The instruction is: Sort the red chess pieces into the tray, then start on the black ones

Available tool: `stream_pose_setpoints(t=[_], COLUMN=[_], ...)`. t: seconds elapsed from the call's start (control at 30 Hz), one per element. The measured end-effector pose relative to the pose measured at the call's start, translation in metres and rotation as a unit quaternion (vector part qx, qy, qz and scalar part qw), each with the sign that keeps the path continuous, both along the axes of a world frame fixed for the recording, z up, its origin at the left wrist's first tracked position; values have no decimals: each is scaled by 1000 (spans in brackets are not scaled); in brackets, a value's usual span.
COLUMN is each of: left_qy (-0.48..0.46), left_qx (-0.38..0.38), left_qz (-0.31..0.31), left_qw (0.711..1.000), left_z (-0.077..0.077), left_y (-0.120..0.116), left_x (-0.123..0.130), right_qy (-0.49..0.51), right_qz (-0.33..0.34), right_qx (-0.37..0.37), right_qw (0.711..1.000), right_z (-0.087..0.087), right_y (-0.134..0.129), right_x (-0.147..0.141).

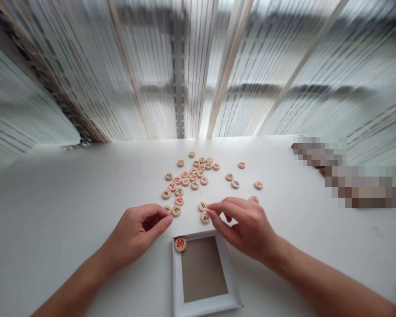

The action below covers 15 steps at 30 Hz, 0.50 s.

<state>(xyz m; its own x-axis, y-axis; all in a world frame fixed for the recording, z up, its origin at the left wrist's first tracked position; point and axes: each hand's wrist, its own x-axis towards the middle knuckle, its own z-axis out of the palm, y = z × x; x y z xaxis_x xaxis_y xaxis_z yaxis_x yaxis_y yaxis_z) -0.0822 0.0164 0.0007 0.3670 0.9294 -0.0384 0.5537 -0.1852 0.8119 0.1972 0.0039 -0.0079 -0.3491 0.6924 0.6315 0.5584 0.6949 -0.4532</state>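
Note:
My left hand (144,225) is curled, thumb and index tips close together, with nothing visible between them. Just beyond its fingertips lie a partly hidden xiangqi piece (166,208) and another black-marked piece (176,210). The thumb and index finger of my right hand (242,222) are pinched at the right edge of two touching black-marked xiangqi pieces (202,206), the nearer one (204,217) lying just below. A shallow white box part (206,304) with a grey-brown inside lies between my forearms. A red-marked piece (180,244) rests at its far left corner.
Several round wooden xiangqi pieces (193,177), red- and black-marked, lie loosely grouped farther up the white table (69,189). A few lie apart to the right, including a red-marked one (258,185). A pixelated patch (363,187) covers the right side. Striped curtains (198,70) hang behind.

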Motion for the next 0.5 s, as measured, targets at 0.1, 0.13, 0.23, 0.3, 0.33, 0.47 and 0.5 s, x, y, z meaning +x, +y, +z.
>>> stream_pose_setpoints(t=[0.1,0.13,0.23,0.3,0.33,0.47,0.5], left_qy=[33,40,48,43,38,35,43], left_qx=[-2,2,33,62,77,107,106], left_qz=[-40,-46,-11,36,61,131,137], left_qw=[999,998,998,996,994,985,984], left_z=[5,6,7,6,5,10,13], left_y=[-2,-3,-2,1,3,18,24], left_x=[-1,-2,-3,-5,-6,-8,-7], right_qy=[18,21,22,21,22,27,28], right_qz=[-26,-34,-55,-68,-74,-98,-102], right_qx=[-16,-20,-28,-29,-31,-42,-46], right_qw=[999,999,998,997,997,994,993], right_z=[-4,-6,-10,-12,-13,-18,-19], right_y=[14,17,23,28,30,41,43], right_x=[14,17,21,23,24,29,30])
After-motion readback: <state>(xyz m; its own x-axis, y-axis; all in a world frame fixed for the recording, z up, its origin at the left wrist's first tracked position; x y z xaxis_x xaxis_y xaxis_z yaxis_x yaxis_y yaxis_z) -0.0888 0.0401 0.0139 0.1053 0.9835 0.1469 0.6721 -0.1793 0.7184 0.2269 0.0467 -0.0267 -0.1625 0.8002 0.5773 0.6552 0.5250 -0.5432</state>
